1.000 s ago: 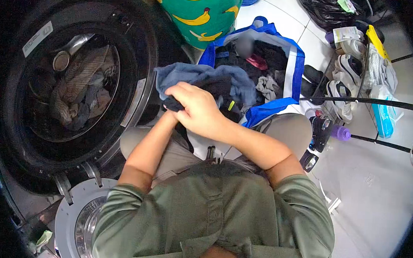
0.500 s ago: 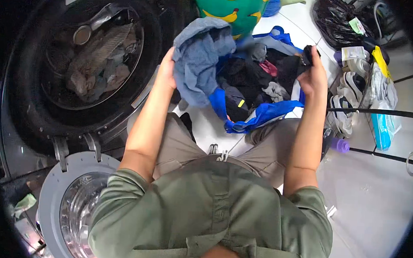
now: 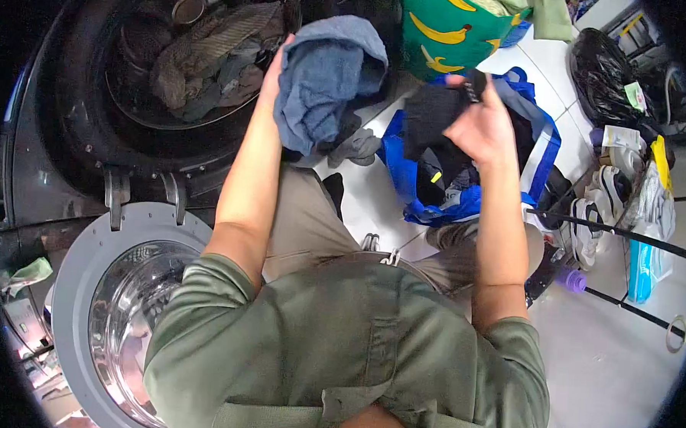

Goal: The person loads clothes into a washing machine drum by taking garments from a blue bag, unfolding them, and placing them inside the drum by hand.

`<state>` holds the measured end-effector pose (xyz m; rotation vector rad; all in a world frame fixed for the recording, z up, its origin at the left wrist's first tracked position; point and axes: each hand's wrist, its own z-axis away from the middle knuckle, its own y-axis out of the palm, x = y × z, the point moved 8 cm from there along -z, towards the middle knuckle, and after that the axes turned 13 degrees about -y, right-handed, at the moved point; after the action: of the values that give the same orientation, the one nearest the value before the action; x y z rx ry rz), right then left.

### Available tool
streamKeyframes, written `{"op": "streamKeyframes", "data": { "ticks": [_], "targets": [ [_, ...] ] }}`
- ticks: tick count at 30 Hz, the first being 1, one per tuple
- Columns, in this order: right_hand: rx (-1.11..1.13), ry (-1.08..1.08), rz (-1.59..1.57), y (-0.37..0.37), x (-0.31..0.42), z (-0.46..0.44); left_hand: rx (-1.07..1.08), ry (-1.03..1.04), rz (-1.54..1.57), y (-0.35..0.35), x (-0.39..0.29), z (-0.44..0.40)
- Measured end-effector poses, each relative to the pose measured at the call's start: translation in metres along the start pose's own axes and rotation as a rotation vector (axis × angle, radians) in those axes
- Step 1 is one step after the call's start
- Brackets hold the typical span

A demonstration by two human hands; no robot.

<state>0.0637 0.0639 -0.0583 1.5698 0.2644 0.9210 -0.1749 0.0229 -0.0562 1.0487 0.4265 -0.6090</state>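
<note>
My left hand [image 3: 275, 72] is closed on a bunched blue garment [image 3: 313, 98], holding it by its left side in front of the washing machine's opening. Part of that hand is hidden behind the cloth. A dark grey cloth [image 3: 356, 147] shows just below the blue garment; whether it hangs or lies on the floor I cannot tell. My right hand [image 3: 484, 132] pinches a black garment [image 3: 433, 118], slightly blurred, above the blue laundry bag [image 3: 546, 155]. Dark clothes fill the part of the bag that shows.
Clothes [image 3: 212, 55] lie inside the washing machine drum at upper left. Its round door [image 3: 80, 279] hangs open by my left arm. Behind the laundry bag stands a green banana-print bag [image 3: 423, 53]. Shoes [image 3: 587, 225], a black plastic bag [image 3: 598, 80] and a rack bar [image 3: 625, 232] are on the right.
My right hand has lifted the black garment and moved inward over the laundry bag. My left hand still holds the blue garment, now nearer the drum opening. The view has shifted left.
</note>
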Motion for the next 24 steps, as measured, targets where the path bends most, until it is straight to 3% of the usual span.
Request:
{"op": "streamKeyframes", "data": {
  "ticks": [5,8,9,11,13,15,16,17,18,19,21,23,24],
  "targets": [
    [-0.105,0.059,0.274,-0.023,-0.024,-0.017,0.084,0.027,-0.056,-0.012,-0.034,0.000],
    [-0.126,0.029,0.366,-0.037,-0.010,-0.015,0.118,-0.099,-0.193,-0.019,-0.035,-0.008],
    [-0.171,0.013,0.425,-0.046,-0.002,-0.012,-0.127,-0.033,-0.607,-0.010,-0.037,0.006],
    [-0.207,-0.025,0.527,-0.071,0.021,-0.006,-0.124,0.079,-1.052,-0.004,-0.064,-0.002],
    [-0.374,-0.048,0.599,-0.115,0.049,0.003,-0.169,0.106,-0.542,-0.063,-0.117,-0.028],
    [-0.581,-0.043,0.678,-0.173,0.080,0.019,-0.456,0.228,-0.501,-0.063,-0.152,-0.007],
    [-0.690,-0.061,0.819,-0.194,0.098,0.030,-0.549,0.193,-0.372,-0.105,-0.184,-0.012],
    [-0.803,-0.072,0.960,-0.216,0.116,0.045,-0.498,0.280,-0.258,-0.161,-0.227,-0.019],
    [-0.834,-0.070,1.104,-0.249,0.133,0.056,-0.586,0.410,-0.225,-0.177,-0.245,0.006],
    [-0.859,-0.023,1.278,-0.273,0.147,0.065,-0.566,0.392,-0.232,-0.169,-0.232,0.008],
    [-0.858,0.000,1.478,-0.304,0.151,0.069,-0.647,0.521,-0.240,-0.158,-0.216,0.028],
    [-0.627,0.015,1.833,-0.277,0.129,0.045,-0.741,0.669,-0.247,-0.146,-0.205,0.047],
    [-0.512,-0.130,2.023,-0.277,0.110,0.034,-0.790,0.747,-0.248,-0.138,-0.200,0.052]
  ]
}}
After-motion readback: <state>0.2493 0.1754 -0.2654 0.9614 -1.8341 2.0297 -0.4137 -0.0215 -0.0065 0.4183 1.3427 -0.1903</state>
